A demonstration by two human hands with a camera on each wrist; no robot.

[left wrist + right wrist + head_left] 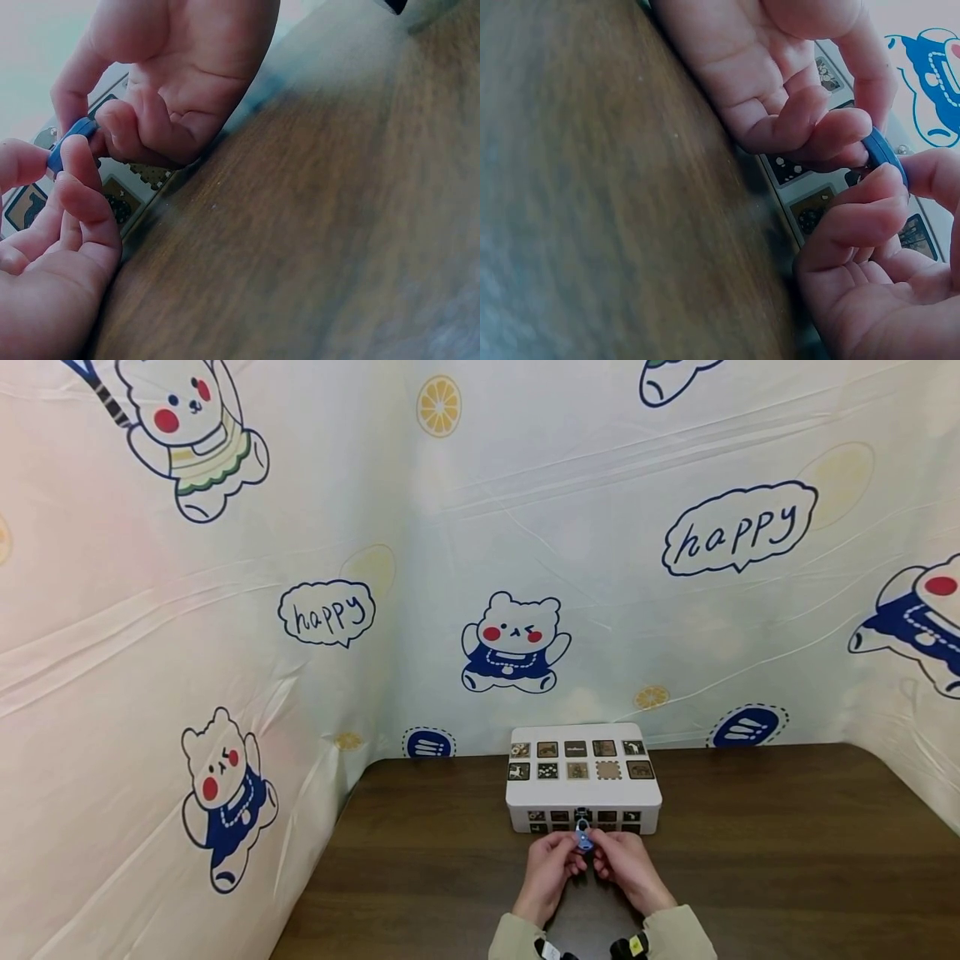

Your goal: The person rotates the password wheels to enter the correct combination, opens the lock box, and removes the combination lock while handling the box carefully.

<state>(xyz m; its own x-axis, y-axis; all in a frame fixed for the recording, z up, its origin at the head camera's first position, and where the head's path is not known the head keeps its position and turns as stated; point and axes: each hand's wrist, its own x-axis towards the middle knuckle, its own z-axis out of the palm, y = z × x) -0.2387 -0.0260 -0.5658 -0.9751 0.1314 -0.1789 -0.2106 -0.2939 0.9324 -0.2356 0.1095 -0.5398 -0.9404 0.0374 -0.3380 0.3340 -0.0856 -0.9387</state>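
A small blue padlock (584,841) is in front of a white box (585,793) printed with rows of dark square pictures. The shackle overlaps the dark clasp (582,814) on the box's front side. My left hand (546,870) pinches the padlock from the left, between thumb and fingers. From the right, my right hand (632,870) pinches it too. Both wrist views show the blue body (73,142) edge-on between the fingertips of the two hands, close to the box's front. Fingers cover part of the padlock.
The box stands at the back of a dark brown wooden table (420,860), right by a pale curtain (525,527) with printed cartoon bears. This curtain also runs along the left and right sides. Black straps with small devices (628,946) sit at both wrists.
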